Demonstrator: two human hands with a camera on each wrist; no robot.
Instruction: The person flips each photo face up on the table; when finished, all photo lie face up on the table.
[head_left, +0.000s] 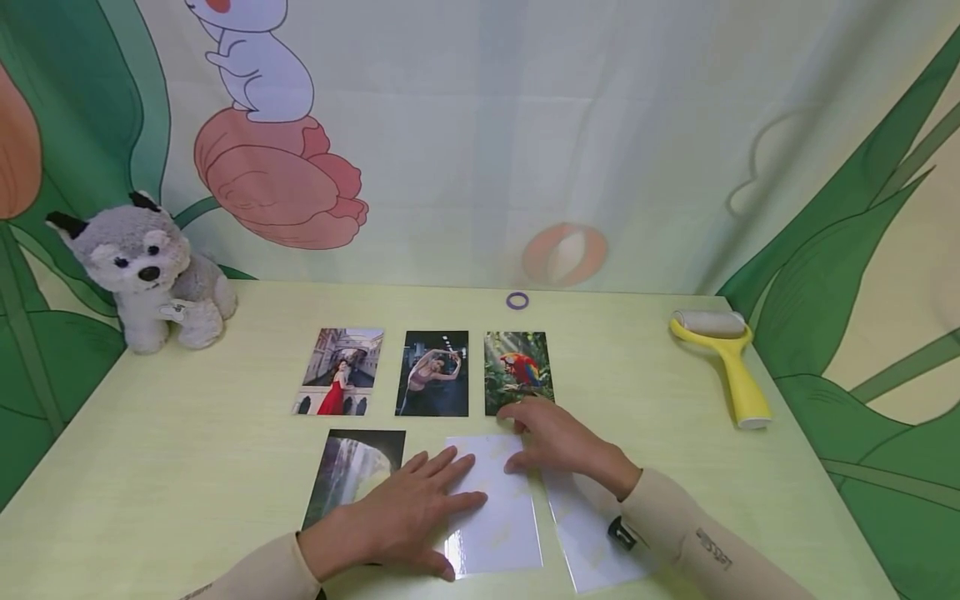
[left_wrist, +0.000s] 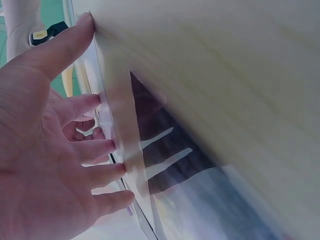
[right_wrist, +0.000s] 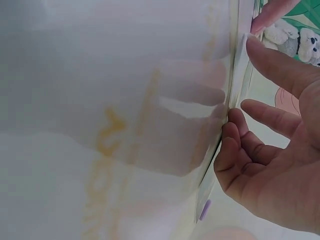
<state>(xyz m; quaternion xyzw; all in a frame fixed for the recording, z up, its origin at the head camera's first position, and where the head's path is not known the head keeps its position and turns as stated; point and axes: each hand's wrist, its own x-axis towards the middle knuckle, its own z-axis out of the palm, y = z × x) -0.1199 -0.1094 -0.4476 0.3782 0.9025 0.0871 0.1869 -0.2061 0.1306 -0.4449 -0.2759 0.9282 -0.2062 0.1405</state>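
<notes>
My left hand (head_left: 405, 508) lies with fingers spread, its fingertips on a white-backed card (head_left: 498, 517) and the palm over a waterfall photo (head_left: 348, 467). That photo is partly hidden under the hand. The right hand (head_left: 558, 437) reaches over the top right corner of the same card, with fingers loosely bent. Its fingertips are at the lower edge of a parrot photo (head_left: 517, 371); whether they touch it I cannot tell. Under the right forearm lies another white-backed card (head_left: 588, 542), partly covered. Faint yellow print (right_wrist: 145, 115) shows on white card backing in the right wrist view.
Left of the parrot photo lie a stretching-woman photo (head_left: 432, 375) and a red-dress photo (head_left: 341, 375). A purple ring (head_left: 517, 301) sits at the table's back edge. A yellow-handled roller (head_left: 731, 367) lies at right, a plush husky (head_left: 150, 275) sits back left.
</notes>
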